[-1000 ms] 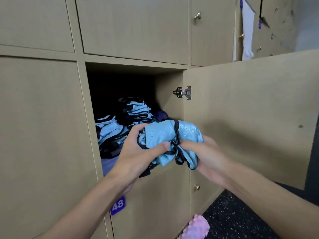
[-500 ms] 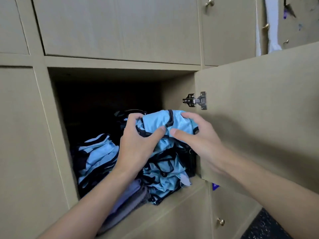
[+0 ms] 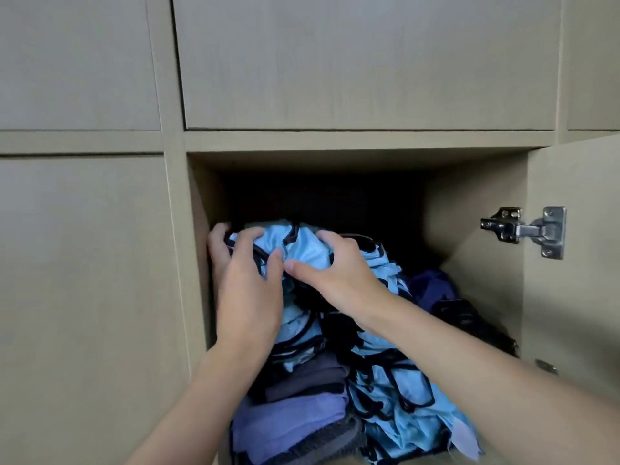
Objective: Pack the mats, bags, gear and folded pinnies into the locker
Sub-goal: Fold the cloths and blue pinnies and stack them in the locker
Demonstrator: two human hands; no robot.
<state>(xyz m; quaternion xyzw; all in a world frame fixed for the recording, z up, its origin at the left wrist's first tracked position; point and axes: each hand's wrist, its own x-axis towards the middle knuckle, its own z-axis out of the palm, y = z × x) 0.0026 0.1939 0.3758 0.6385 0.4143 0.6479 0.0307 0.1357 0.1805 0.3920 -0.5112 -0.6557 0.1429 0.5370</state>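
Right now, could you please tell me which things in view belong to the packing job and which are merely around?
Job: light-blue pinny bundle, gripped by left hand and right hand; blue pinny pile; purple folded cloths; open locker.
Bystanders: closed door above; closed door left; door hinge.

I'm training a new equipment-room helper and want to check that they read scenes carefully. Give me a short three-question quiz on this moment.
1. True or false: the locker door is shut.
2. What do the left hand and right hand grip together? A) a light blue pinny B) a rolled mat C) a water bottle
3. Fill in: the metal hinge sits on the ___ side of the locker.
Key: 1 false; 2 A; 3 right.
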